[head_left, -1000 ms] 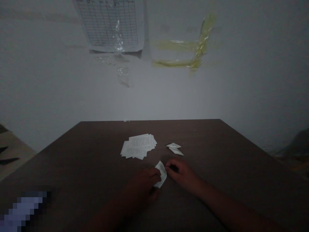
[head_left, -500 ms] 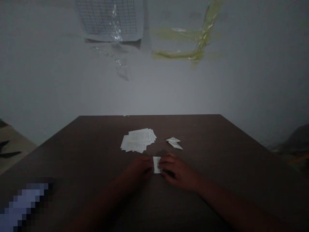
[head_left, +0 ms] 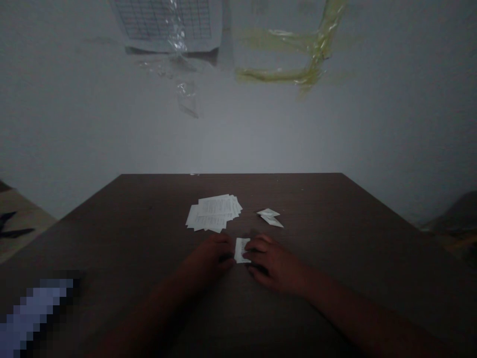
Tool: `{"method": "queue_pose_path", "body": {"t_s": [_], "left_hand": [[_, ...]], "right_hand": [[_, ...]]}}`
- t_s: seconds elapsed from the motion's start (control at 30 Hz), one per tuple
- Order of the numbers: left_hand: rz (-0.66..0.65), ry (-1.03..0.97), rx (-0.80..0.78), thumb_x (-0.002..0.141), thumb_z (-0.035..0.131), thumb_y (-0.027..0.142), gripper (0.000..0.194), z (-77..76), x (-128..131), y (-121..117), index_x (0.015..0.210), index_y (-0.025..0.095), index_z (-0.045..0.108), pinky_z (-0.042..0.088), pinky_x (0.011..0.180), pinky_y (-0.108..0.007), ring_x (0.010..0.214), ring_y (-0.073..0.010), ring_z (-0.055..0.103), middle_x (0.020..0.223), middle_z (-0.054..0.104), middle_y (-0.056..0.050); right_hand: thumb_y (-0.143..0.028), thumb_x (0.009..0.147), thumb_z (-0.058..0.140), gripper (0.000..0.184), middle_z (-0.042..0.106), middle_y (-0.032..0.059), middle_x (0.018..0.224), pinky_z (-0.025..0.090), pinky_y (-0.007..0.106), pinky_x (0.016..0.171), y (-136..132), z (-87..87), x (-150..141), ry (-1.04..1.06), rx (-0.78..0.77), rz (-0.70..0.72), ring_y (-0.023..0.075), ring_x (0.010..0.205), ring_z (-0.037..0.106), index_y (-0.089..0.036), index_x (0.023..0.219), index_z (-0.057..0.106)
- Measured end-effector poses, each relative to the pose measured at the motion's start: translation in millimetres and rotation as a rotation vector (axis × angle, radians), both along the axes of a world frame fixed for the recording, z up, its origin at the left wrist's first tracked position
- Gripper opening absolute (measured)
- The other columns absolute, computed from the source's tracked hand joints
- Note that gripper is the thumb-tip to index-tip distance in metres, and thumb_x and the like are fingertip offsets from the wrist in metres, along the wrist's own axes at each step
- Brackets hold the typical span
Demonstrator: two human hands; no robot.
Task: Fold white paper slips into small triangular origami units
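Note:
A small folded piece of printed paper (head_left: 240, 250) lies on the table between my two hands. My right hand (head_left: 271, 261) holds it against the tabletop, its bent fingertips covering the paper's right part. The thumb of that hand rests lower, off the paper. Just left of the paper is my left hand (head_left: 215, 254), fingers curved and thumb apart from them, with a narrow gap to the paper's edge. Beyond my left hand is a loose stack of printed paper slips (head_left: 214, 213). Past my right hand sits a folded paper piece (head_left: 270, 217) with pointed corners.
The dark brown table (head_left: 149, 191) backs onto a pale wall (head_left: 238, 139). A gridded sheet (head_left: 164, 25) and yellowish tape (head_left: 279, 75) are stuck on the wall. At the lower left lies a pixelated, bluish object (head_left: 37, 311).
My left hand has drawn slightly left, off the paper's edge, and its thumb and fingers have parted. More of the paper shows. The whole view has shifted a little.

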State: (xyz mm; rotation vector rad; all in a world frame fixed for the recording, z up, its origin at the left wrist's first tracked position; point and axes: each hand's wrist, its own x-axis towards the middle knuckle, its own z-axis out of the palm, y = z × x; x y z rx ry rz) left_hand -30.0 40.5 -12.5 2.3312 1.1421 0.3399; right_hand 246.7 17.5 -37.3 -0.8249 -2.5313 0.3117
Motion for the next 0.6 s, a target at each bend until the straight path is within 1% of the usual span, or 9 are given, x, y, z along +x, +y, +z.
{"method": "queue_pose_path", "body": {"t_s": [0.13, 0.27, 0.5, 0.6], "left_hand": [[-0.001, 0.006, 0.020, 0.101, 0.074, 0.012, 0.018, -1.4, 1.0, -0.3, 0.109, 0.022, 0.087, 0.061, 0.117, -0.045, 0.127, -0.0293, 0.076, 0.133, 0.082, -0.010], [-0.037, -0.002, 0.020, 0.101, 0.074, 0.012, 0.017, 0.2, -0.3, 0.4, 0.105, 0.021, 0.087, 0.061, 0.114, -0.044, 0.123, -0.0288, 0.077, 0.127, 0.082, -0.009], [-0.076, 0.006, 0.014, 0.102, 0.073, 0.012, 0.017, 4.0, -1.6, 0.9, 0.100, 0.022, 0.087, 0.062, 0.112, -0.043, 0.121, -0.0282, 0.077, 0.128, 0.081, -0.008], [-0.071, -0.005, -0.004, 0.102, 0.074, 0.013, 0.017, 4.5, -1.5, 1.1, 0.102, 0.022, 0.088, 0.061, 0.115, -0.043, 0.124, -0.0291, 0.077, 0.129, 0.082, -0.008]], "right_hand": [[-0.025, 0.111, 0.074, 0.026, 0.080, 0.0161, 0.134, 0.061, 0.052, 0.119, -1.2, 0.1, -0.2, -0.027, -0.024, -0.010, 0.0330, 0.130, 0.071, -0.017, 0.134, 0.083], [-0.026, 0.110, 0.075, 0.030, 0.080, 0.0185, 0.136, 0.060, 0.055, 0.121, -1.1, -1.6, -1.3, -0.031, -0.022, -0.018, 0.0348, 0.132, 0.071, -0.015, 0.137, 0.082], [-0.027, 0.109, 0.077, 0.031, 0.079, 0.0186, 0.138, 0.059, 0.055, 0.121, 0.0, -3.0, -1.6, -0.058, -0.009, -0.035, 0.0355, 0.131, 0.071, -0.016, 0.138, 0.082], [-0.028, 0.110, 0.076, 0.032, 0.080, 0.0189, 0.138, 0.060, 0.056, 0.120, -0.1, -1.4, -1.3, -0.061, -0.007, -0.024, 0.0357, 0.130, 0.072, -0.015, 0.138, 0.082]]}}
